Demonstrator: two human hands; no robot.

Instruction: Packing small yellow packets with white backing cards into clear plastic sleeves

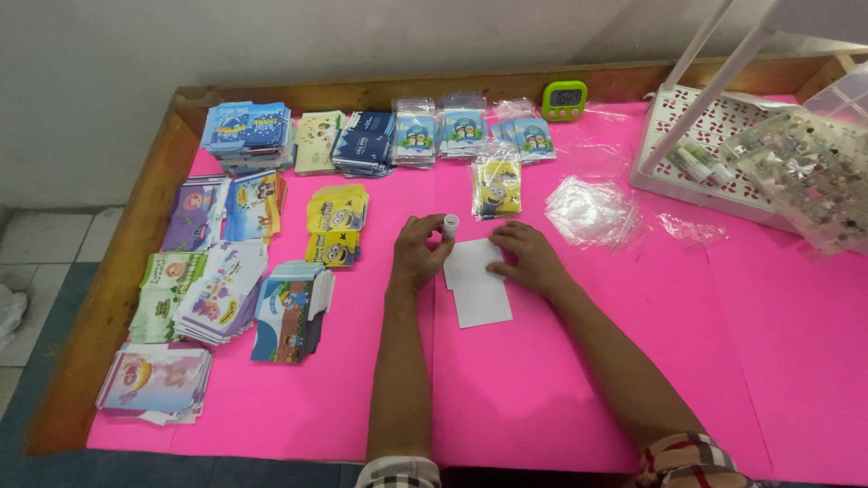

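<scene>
Bench [579, 380]: pink, card stacks along its left.
White cards [476, 280]: thin, light, bendy; lying mid-bench, best lifted by an edge.
Right hand [532, 258]: flat, pressing the cards.
Left hand [418, 253]: curled, pinching the tube.
Small white tube [449, 226]: light, rigid, smooth; upright at the cards' top edge.

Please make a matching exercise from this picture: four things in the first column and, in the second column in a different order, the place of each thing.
Things:
1. small white tube
2. white cards
3. green digital timer
4. white perforated tray

Places:
A. at the far wooden edge of the table
B. on the right side of the pink mat
C. in the fingers of the left hand
D. under the fingers of the right hand

Pairs: 1-C, 2-D, 3-A, 4-B
</scene>
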